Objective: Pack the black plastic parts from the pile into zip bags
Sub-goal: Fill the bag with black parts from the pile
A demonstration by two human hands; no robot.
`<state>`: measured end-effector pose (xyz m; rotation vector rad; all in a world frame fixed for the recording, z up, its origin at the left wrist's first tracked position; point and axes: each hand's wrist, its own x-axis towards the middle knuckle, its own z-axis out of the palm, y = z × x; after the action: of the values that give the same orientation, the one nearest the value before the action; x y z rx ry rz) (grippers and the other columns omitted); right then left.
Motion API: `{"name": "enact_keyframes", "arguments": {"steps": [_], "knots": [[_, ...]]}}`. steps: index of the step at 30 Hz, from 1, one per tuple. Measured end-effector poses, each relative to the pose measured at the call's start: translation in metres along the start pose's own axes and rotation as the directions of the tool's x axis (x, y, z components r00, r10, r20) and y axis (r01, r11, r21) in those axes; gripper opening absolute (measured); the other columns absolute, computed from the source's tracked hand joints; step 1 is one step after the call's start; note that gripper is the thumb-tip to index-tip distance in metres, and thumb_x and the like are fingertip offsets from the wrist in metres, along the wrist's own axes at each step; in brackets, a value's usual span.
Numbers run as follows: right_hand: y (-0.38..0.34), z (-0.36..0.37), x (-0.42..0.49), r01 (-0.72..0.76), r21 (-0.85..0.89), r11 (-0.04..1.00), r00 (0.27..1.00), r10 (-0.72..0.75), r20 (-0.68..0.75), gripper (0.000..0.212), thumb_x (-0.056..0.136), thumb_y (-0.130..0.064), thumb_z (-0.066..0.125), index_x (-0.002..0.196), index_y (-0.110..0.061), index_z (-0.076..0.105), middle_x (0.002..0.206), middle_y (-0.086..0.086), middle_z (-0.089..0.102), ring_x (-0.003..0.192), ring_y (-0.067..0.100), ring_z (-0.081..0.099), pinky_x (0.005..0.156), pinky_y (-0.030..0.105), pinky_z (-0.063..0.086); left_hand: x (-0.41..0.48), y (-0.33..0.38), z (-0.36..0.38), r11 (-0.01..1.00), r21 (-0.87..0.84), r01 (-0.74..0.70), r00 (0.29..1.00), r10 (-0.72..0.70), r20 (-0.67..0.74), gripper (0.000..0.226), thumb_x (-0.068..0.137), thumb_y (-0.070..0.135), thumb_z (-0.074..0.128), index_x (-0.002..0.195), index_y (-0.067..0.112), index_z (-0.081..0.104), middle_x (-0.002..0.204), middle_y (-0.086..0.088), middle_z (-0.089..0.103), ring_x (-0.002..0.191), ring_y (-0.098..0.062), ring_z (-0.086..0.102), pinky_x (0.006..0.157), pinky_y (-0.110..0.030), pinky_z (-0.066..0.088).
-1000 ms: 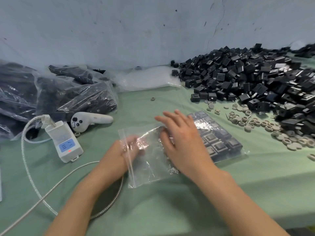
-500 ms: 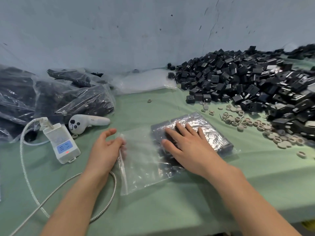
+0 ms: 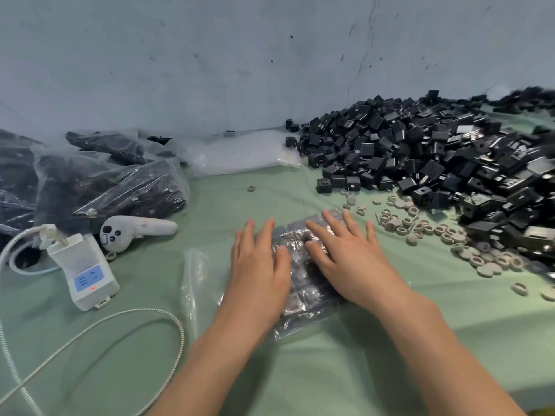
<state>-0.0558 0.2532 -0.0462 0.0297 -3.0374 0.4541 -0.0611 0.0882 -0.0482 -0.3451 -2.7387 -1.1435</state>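
A clear zip bag [image 3: 303, 291] filled with black plastic parts lies flat on the green table in front of me. My left hand [image 3: 259, 270] presses on its left half with straight fingers. Beside it, my right hand [image 3: 350, 259] lies flat on the right half, fingers spread. The bag's empty mouth end [image 3: 195, 280] sticks out to the left of my left hand. A large pile of loose black plastic parts [image 3: 435, 157] covers the table at the right and back right.
Filled zip bags [image 3: 99, 178] are heaped at the back left, with empty clear bags [image 3: 243, 154] by the wall. A white controller [image 3: 135, 231], a white power box [image 3: 85, 271] with its metal hose [image 3: 99, 325], and scattered beige rings [image 3: 426, 232] lie around.
My left hand has left the bag's mouth and moved right onto the filled bag next to my right hand. Both hands now lie flat on it.
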Motion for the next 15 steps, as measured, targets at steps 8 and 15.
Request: {"name": "enact_keyframes", "arguments": {"steps": [8, 15], "knots": [[0.004, 0.006, 0.022, 0.002, -0.017, 1.000, 0.997, -0.001, 0.081, 0.059, 0.103, -0.056, 0.013, 0.158, -0.036, 0.009, 0.167, -0.004, -0.006, 0.152, 0.026, -0.018, 0.118, 0.056, -0.018, 0.007, -0.005, 0.028, 0.978, 0.067, 0.196, 0.976, -0.201, 0.080, 0.055, 0.105, 0.033, 0.029, 0.158, 0.023, 0.016, 0.166, -0.012, 0.000, 0.153, -0.021, -0.003, 0.124, -0.039, 0.006], [0.021, 0.005, 0.031, -0.089, -0.045, 0.995, 0.989, 0.094, 0.112, 0.061, 0.103, -0.055, 0.016, 0.159, -0.032, 0.005, 0.168, -0.001, -0.004, 0.153, 0.029, -0.013, 0.119, 0.056, -0.011, 0.027, 0.007, 0.045, 0.987, 0.043, 0.156, 0.979, -0.160, 0.129, 0.052, 0.106, 0.031, 0.028, 0.157, 0.025, 0.020, 0.166, -0.011, -0.003, 0.153, -0.019, -0.004, 0.124, -0.038, 0.005]]}}
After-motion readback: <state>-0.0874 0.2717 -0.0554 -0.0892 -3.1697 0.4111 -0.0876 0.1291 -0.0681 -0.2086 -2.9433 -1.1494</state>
